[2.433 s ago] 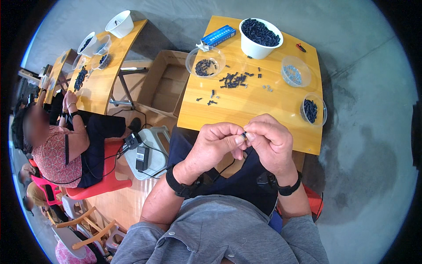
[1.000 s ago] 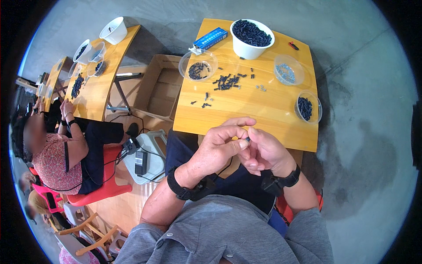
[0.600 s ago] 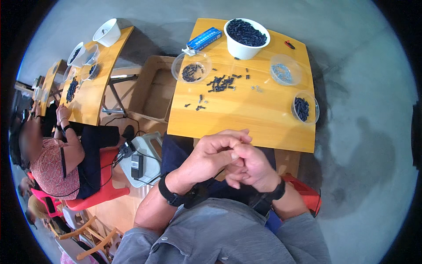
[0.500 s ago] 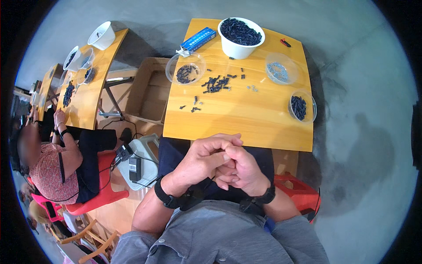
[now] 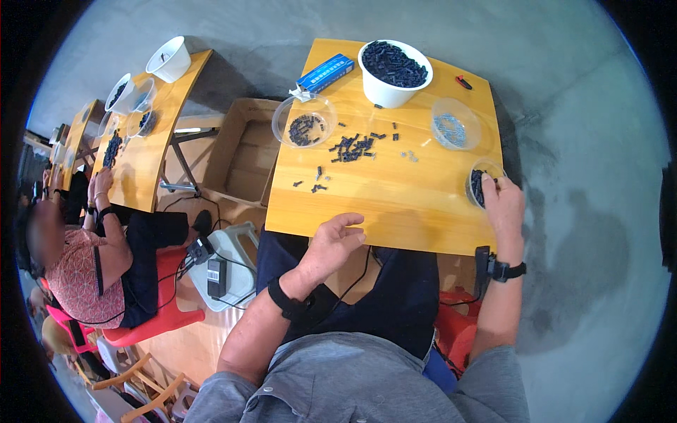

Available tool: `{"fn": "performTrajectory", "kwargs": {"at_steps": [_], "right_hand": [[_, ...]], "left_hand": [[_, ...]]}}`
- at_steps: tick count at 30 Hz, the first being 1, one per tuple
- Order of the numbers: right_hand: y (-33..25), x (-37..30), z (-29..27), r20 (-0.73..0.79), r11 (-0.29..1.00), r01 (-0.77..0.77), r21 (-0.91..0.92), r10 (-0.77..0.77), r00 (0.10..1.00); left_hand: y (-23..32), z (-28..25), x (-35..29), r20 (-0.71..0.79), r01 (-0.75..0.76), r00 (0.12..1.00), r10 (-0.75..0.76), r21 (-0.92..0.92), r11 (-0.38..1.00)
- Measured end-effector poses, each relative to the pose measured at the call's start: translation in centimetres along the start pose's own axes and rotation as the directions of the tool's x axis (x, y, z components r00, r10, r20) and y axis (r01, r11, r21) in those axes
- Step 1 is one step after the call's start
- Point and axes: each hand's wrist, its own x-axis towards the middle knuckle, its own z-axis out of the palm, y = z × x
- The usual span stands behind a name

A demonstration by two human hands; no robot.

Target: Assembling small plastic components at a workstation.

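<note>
I sit at a small wooden table (image 5: 395, 204). My right hand (image 5: 502, 204) reaches out to the right edge, its fingertips dipping into a small clear cup of dark pieces (image 5: 482, 185). My left hand (image 5: 331, 243) hovers at the near edge of the table, fingers loosely curled, with nothing visible in it. A scatter of small black parts (image 5: 352, 146) lies mid-table. Behind it stand a clear bowl of black parts (image 5: 305, 123), a white bucket full of black parts (image 5: 393, 67) and a clear cup of small grey pieces (image 5: 455, 123).
A blue box (image 5: 326, 72) and a small red item (image 5: 462, 82) lie at the far edge. An open cardboard box (image 5: 243, 158) sits on the floor to the left. A seated person (image 5: 92, 261) works at another wooden table (image 5: 137, 151) holding bowls.
My hands were clasped together in front of me, working on a small piece. They have parted: the right one moved out to the cup at the right edge, the left stays by the near edge.
</note>
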Motion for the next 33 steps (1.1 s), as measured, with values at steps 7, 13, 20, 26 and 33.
{"fn": "performTrajectory", "kwargs": {"at_steps": [7,13,20,26,33], "right_hand": [[0.1,1.9,2.4,0.028,0.974,0.031,-0.225,-0.026,0.999],[-5.1,1.2,8.3,-0.046,0.922,0.372,0.111,-0.369,0.928],[-11.7,1.2,14.4,0.174,0.865,0.448,0.225,-0.488,0.855],[-12.9,2.1,16.6,0.227,0.872,0.472,0.132,-0.49,0.842],[-13.0,1.9,16.6,0.216,0.894,0.436,0.1,-0.448,0.868]], "left_hand": [[-2.0,-2.3,3.3,-0.108,-0.008,0.994,0.019,0.109,0.994],[-2.7,-3.0,4.3,-0.136,0.069,0.988,-0.072,-0.027,0.997],[-3.0,-3.3,4.7,-0.15,0.104,0.982,-0.119,-0.102,0.989],[-3.1,-3.2,4.6,-0.148,0.072,0.985,-0.087,-0.107,0.992],[-3.2,-3.6,4.6,-0.121,0.086,0.988,-0.1,-0.118,0.989]]}}
